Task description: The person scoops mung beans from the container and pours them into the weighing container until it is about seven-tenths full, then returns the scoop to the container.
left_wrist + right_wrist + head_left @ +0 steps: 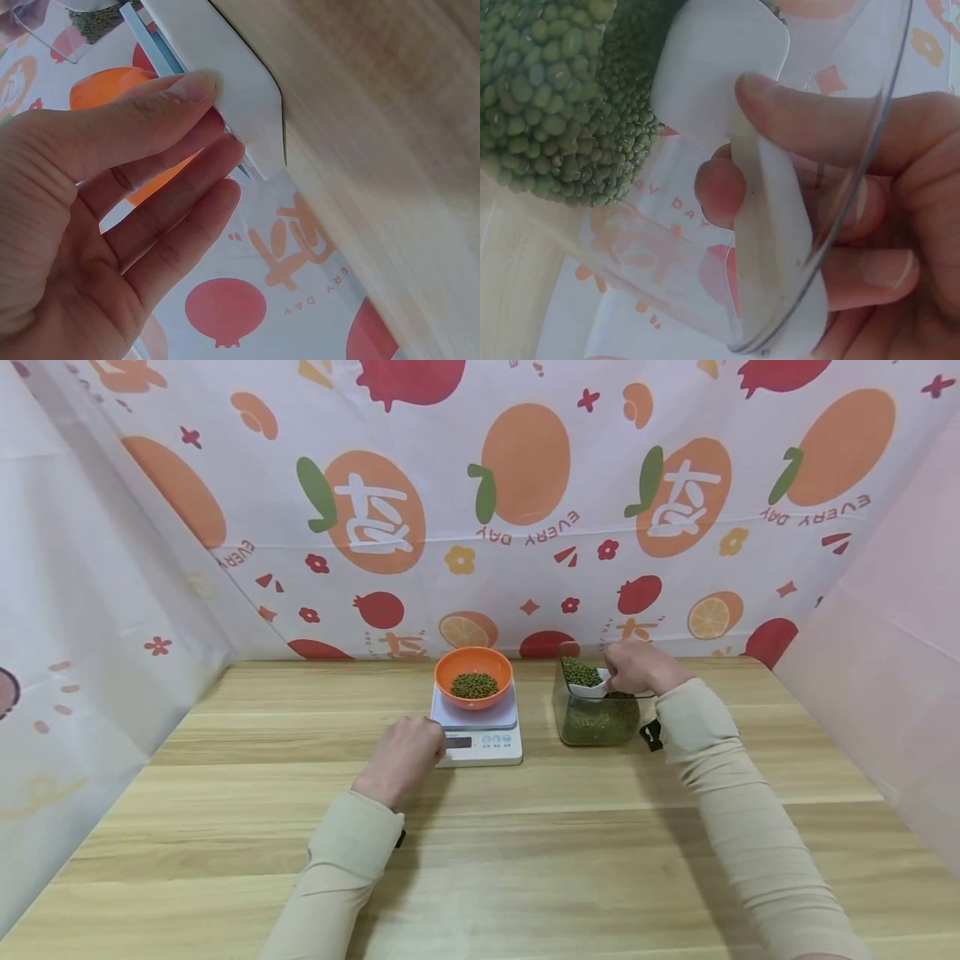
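In the head view my left hand point(405, 752) is at the front left corner of a white kitchen scale point(480, 753). The left wrist view shows its thumb touching the scale's edge, with the other fingers relaxed beside it. On the scale's platform sits an orange bowl point(474, 660) holding some mung beans point(474, 686). My right hand point(637, 667) reaches over a clear container point(596, 722) of mung beans. It grips a white scoop point(769, 217) by the handle, thumb on top; part of the scoop's head is hidden in the right wrist view.
A small black object point(651, 735) shows by the right cuff. The wooden table point(525, 860) meets a fruit-print curtain point(450, 568) along its back edge, and more curtain hangs at both sides. The container stands a short way right of the scale.
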Motion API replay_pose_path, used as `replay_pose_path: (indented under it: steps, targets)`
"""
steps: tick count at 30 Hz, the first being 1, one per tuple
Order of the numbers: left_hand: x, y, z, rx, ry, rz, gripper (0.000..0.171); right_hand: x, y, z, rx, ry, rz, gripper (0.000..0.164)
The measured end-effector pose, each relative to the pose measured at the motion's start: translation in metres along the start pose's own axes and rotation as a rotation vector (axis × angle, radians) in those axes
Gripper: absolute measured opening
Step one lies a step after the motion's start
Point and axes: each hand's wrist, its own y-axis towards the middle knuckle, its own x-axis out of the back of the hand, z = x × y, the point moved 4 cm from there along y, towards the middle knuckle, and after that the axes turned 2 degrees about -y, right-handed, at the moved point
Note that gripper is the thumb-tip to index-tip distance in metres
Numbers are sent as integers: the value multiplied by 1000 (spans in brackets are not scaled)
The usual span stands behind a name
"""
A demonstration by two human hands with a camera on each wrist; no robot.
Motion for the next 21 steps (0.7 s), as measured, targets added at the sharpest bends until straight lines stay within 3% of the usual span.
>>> replay_pose_path:
  steps: [21]
  targets:
    - [0,-1,1,-20,-1,-23,41,3,-6,-7,-5,51,-38,24]
